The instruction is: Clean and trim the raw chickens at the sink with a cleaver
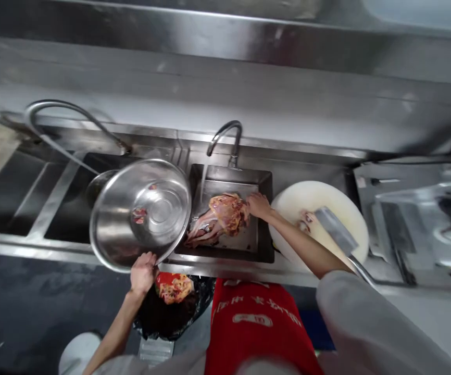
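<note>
My left hand is closed on the near rim of a large steel basin, which is tilted toward the sink. A few small bits of meat lie inside the basin. In the sink lies a raw chicken, yellowish and pink, its legs stretched toward the lower left. The fingers of my right hand are closed at the right end of the chicken. Water runs from the tap beside the bird. My fingertips are partly hidden.
Right of the sink, a round white cutting board carries a cleaver and meat scraps. A black-lined bin with waste stands below the counter. Another curved tap runs at left. A metal shelf crosses above.
</note>
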Motion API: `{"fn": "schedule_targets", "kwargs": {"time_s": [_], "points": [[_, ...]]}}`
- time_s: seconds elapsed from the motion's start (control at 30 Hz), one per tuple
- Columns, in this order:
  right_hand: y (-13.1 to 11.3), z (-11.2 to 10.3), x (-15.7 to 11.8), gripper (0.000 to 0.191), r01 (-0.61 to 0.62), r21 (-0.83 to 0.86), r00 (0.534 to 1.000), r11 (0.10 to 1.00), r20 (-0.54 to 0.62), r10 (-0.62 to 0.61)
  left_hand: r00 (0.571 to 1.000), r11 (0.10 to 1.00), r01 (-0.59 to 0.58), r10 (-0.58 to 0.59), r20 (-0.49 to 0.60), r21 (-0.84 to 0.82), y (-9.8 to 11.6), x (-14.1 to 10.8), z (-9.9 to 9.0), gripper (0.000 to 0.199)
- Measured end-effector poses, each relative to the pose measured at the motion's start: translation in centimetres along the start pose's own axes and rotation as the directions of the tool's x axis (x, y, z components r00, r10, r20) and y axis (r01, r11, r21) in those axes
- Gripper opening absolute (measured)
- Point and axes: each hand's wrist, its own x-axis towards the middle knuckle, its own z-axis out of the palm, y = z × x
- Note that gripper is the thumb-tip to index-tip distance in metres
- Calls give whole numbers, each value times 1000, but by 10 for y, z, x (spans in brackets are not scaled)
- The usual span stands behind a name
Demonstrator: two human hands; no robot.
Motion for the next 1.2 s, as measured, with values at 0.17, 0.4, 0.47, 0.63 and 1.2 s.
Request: {"fn": "schedule_targets", "kwargs": {"time_s": [0.17,0.4,0.47,0.63,1.2], "points": [[113,52,-101,37,-307,77,920,949,-231,316,994,993,-84,78,75,79,20,27,3,20],[172,117,-173,54,-350,281,877,893,-236,418,977,983,-75,39,211,166,62,52,-14,28],[167,122,-164,55,-369,275,861,888,-258,438,979,982,-12,-26,200,188,66,53,-20,25],[178,114,-147,55,-430,294,814,854,-283,507,966,975,80,-127,225,209,61,55,-29,29],[-8,-52,51,42,260,808,912,528,-385,140,950,971,239,-231,211,-14,44,41,-23,35]]}}
